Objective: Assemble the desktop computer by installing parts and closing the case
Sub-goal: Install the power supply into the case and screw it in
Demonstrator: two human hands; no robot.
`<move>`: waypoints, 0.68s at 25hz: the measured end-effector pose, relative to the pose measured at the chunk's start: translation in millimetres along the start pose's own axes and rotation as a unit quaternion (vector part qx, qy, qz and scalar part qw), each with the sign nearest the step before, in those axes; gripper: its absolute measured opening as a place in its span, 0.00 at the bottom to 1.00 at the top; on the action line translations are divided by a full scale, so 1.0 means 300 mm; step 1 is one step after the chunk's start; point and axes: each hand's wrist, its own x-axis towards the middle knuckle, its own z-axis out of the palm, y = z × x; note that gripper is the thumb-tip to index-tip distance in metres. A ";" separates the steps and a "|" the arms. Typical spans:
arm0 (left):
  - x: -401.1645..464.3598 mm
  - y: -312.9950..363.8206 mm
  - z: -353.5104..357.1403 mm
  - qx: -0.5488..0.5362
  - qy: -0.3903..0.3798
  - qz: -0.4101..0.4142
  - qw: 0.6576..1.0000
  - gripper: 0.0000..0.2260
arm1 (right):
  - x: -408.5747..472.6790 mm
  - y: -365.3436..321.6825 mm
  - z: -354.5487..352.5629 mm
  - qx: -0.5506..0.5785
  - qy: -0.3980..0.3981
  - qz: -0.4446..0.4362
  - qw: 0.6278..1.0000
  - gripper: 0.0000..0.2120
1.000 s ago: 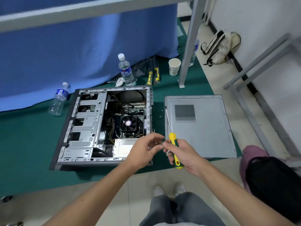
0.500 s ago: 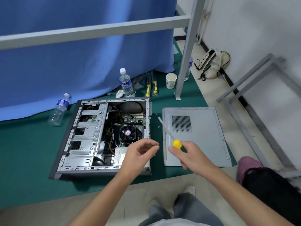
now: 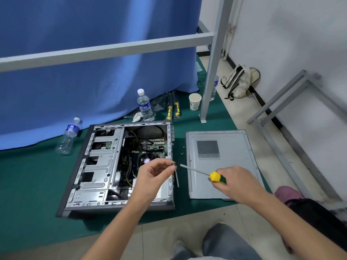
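On green matting, left hand point(image 3: 154, 177) pinches a screw point(image 3: 174, 164) at the tip of the screwdriver point(image 3: 204, 174), gripped by right hand point(image 3: 237, 182).

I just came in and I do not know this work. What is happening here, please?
A person is putting a desktop computer together on the floor. The computer case lies open on its side on a green mat. The right hand holds a screwdriver with its tip pointed at the left hand, whose fingertips pinch something small, probably a screw. The side panel lies flat beside the case, not yet fitted.
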 end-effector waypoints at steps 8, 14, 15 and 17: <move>-0.024 -0.004 -0.010 0.034 -0.012 0.009 0.999 0.05 | -0.041 -0.010 0.003 -0.026 -0.014 -0.006 1.000 0.18; -0.040 -0.001 -0.018 0.225 -0.041 0.078 0.970 0.09 | -0.061 0.003 -0.032 -0.127 -0.029 -0.016 0.991 0.13; -0.038 -0.001 -0.021 0.260 -0.043 0.097 0.960 0.09 | -0.063 0.001 -0.037 -0.144 -0.026 -0.021 0.989 0.12; -0.035 -0.005 -0.025 0.311 -0.050 0.102 0.944 0.06 | -0.069 -0.002 -0.039 -0.158 -0.020 -0.033 0.987 0.11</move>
